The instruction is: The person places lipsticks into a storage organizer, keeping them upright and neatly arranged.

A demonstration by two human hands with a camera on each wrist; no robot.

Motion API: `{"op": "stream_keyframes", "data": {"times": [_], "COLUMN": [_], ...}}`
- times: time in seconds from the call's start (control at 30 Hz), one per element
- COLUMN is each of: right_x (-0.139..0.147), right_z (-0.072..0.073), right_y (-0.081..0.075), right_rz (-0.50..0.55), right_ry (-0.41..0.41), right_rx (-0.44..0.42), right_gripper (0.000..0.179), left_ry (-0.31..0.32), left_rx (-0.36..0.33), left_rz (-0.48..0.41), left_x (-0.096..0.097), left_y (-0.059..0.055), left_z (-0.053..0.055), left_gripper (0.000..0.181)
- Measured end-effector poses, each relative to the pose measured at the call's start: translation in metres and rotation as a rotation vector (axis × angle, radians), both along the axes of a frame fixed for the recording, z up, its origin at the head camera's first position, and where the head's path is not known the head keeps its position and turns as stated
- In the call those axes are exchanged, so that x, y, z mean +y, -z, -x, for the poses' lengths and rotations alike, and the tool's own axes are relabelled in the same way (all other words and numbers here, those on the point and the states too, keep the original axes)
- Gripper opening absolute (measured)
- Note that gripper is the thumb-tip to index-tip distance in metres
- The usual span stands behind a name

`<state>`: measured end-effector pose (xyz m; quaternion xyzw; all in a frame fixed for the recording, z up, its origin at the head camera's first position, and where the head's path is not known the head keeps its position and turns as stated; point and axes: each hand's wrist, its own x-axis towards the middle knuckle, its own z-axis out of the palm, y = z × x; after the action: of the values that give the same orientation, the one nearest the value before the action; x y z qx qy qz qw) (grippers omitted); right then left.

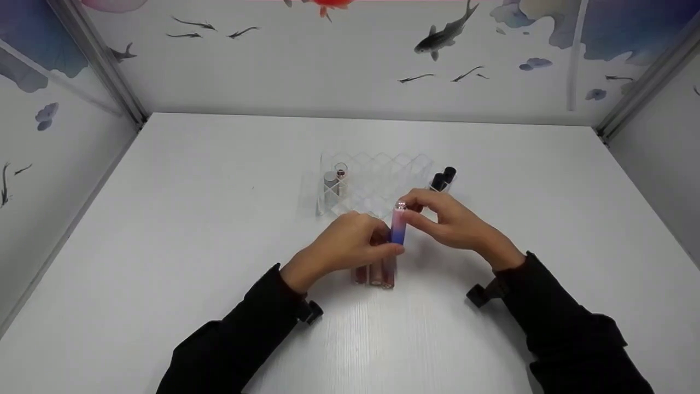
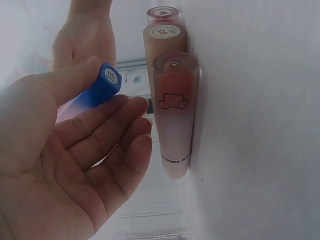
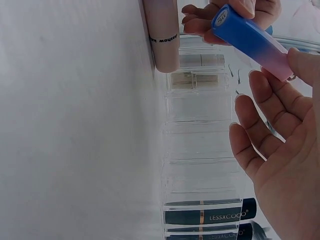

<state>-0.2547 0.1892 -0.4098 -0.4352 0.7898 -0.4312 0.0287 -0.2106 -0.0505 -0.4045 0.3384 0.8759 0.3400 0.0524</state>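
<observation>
A lipstick tube point(image 1: 398, 227) fading from pink to blue is held between my two hands above the table. My left hand point(image 1: 353, 241) pinches its blue end, thumb against the labelled base point(image 2: 111, 76). Its pink end, topped by a shiny tip, is pinched by the thumb and index finger of my right hand point(image 1: 451, 221), the other fingers loosely bent. Below the left hand, three lip gloss tubes point(image 1: 375, 275) lie side by side on the table, partly hidden by it. One pinkish tube point(image 2: 175, 110) carries a small black outline drawing.
Behind the hands lies a clear diamond-patterned organizer point(image 1: 377, 164). A silver-capped tube point(image 1: 331, 183) and a rose-gold one point(image 1: 341, 178) stand at its left end. Two black-capped tubes point(image 1: 444, 178) are at its right end. Printed walls point(image 1: 328, 71) border the white table point(image 1: 219, 180).
</observation>
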Motion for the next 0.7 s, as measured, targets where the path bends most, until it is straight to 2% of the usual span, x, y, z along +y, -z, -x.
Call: {"op": "stream_keyframes", "data": {"times": [0.3,0.43,0.57,0.7], "right_x": [0.001,0.002,0.003,0.006], "right_z": [-0.001,-0.001,0.0,0.001], "right_y": [-0.001,-0.003,-0.006,-0.008], "right_rz": [-0.01,-0.01,0.0,0.02], "right_ry": [0.024,0.041,0.068,0.099], "right_rx": [-0.011,0.012,0.058,0.078], "right_gripper": [0.016,0.017,0.019,0.018], "left_ry": [-0.004,-0.024,-0.094,-0.211], "left_rx": [-0.026,-0.021,-0.006,0.069], "left_rz": [0.002,-0.009,-0.067,-0.136], "left_x": [0.0,-0.003,-0.01,-0.019], "left_y": [0.0,-0.005,-0.015,-0.021], "left_z": [0.001,0.003,0.006,0.01], "left_gripper": [0.035,0.037,0.043,0.045]}}
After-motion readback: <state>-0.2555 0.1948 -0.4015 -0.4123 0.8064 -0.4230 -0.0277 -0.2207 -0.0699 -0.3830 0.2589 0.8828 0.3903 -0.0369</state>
